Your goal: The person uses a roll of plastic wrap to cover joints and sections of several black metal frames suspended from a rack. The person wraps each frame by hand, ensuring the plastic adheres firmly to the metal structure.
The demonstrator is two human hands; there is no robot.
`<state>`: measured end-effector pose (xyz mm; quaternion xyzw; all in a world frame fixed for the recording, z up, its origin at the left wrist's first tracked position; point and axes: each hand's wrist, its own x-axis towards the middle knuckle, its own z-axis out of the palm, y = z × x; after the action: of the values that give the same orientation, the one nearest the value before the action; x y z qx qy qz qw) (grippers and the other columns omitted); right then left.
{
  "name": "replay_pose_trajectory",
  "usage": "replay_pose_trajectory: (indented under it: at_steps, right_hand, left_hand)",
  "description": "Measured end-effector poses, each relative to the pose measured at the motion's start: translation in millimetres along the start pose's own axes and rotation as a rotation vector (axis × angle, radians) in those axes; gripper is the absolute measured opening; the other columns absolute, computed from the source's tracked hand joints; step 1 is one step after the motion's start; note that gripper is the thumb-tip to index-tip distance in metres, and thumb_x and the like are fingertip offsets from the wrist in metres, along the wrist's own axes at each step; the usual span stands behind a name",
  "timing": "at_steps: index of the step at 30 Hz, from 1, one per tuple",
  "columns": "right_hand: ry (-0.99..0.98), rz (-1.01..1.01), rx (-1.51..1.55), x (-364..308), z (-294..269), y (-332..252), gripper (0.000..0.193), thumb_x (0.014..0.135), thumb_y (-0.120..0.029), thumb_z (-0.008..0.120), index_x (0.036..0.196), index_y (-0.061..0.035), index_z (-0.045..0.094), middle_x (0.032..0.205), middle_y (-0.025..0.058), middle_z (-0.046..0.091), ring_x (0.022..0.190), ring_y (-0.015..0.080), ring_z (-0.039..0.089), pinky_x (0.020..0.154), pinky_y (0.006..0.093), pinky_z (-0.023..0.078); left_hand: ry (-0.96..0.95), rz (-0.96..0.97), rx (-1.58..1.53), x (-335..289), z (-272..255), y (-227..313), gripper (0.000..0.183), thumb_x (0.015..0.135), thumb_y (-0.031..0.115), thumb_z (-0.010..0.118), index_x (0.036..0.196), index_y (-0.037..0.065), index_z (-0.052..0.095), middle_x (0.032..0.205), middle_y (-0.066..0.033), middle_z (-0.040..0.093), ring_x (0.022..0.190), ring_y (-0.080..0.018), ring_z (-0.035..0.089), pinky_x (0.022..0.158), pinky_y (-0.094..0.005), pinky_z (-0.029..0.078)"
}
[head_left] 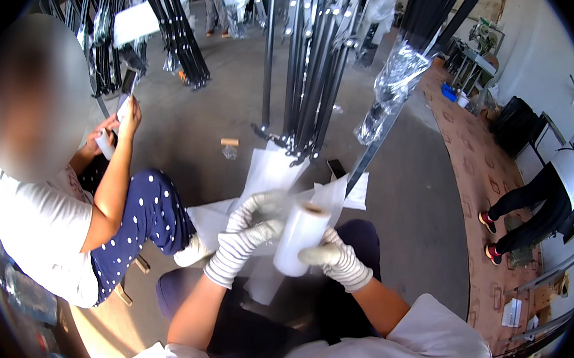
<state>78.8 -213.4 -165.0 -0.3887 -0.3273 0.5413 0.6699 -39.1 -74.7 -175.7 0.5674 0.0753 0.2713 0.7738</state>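
Observation:
My right hand [341, 261], in a striped white work glove, is closed around the lower right side of a roll of clear plastic film [301, 243]. The roll stands nearly upright, its brown core end facing up. Left of it is my left hand [247, 228], gloved the same way, its fingers curved and smeared by motion. Whether it holds anything is unclear. Thin white sheets [270, 178] lie behind and below my hands. Beyond them hangs a bundle of black metal rods [307, 80], its lower ends above the sheets.
At left a seated person [47, 229] holds a small film roll [105, 145] and a dark flat object. More black rods [177, 32] hang behind. A film-wrapped post [389, 96] slants at right. A dark phone-like object [335, 169] lies ahead. Another person [546, 190] stands far right.

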Motion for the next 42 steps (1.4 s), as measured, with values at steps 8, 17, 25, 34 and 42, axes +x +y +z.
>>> replay_pose_trajectory:
  at_steps: [8,17,25,34,42]
  right_hand:
    - [0.011,-0.105,0.153,-17.8,7.0,-30.3,0.067,0.062,-0.025,0.069,0.118,-0.0026,0.041,0.105,0.011,0.054,0.099,0.0218,0.052,0.087,0.0348,0.039]
    - [-0.124,-0.276,0.239,-22.2,7.7,-75.4,0.077,0.057,-0.032,0.072,0.115,0.0062,0.039,0.09,0.0203,0.055,0.078,0.0315,0.059,0.07,0.0414,0.049]
    - [-0.172,-0.295,0.197,-2.9,9.6,-114.2,0.071,0.063,-0.036,0.066,0.115,0.0031,0.041,0.098,0.0206,0.055,0.089,0.0316,0.056,0.079,0.044,0.046]
    - [0.102,-0.368,-0.102,53.1,-7.9,-167.0,0.045,0.069,-0.024,0.065,0.104,-0.0011,0.05,0.085,0.0096,0.058,0.075,0.0186,0.058,0.069,0.0313,0.05]
    - [0.008,-0.369,0.017,54.5,-15.6,-170.4,0.051,0.063,-0.018,0.068,0.106,0.0014,0.048,0.093,0.0142,0.058,0.084,0.0219,0.058,0.072,0.0323,0.05]
  left_hand:
    - [0.087,0.244,0.279,8.6,31.4,44.0,0.02,0.076,0.019,0.064,0.082,0.0,0.06,0.074,-0.0025,0.061,0.065,-0.0061,0.051,0.061,-0.0194,0.041]
    - [-0.016,0.291,0.421,17.1,56.8,88.4,0.021,0.077,0.019,0.063,0.085,0.0,0.058,0.077,-0.0029,0.061,0.069,-0.0063,0.053,0.064,-0.0193,0.042]
    - [0.053,0.402,0.425,45.7,60.6,122.5,0.02,0.078,0.018,0.061,0.088,0.001,0.057,0.079,-0.0025,0.06,0.071,-0.0057,0.052,0.063,-0.0182,0.042]
    - [0.362,0.565,0.551,136.9,70.1,128.3,0.016,0.075,0.006,0.058,0.09,0.0,0.059,0.069,0.0026,0.054,0.062,-0.0042,0.047,0.061,-0.0182,0.04]
    - [0.194,0.936,0.77,145.6,79.1,117.0,0.007,0.071,0.005,0.061,0.076,0.002,0.057,0.103,-0.0146,0.054,0.086,-0.0181,0.053,0.076,-0.0274,0.043]
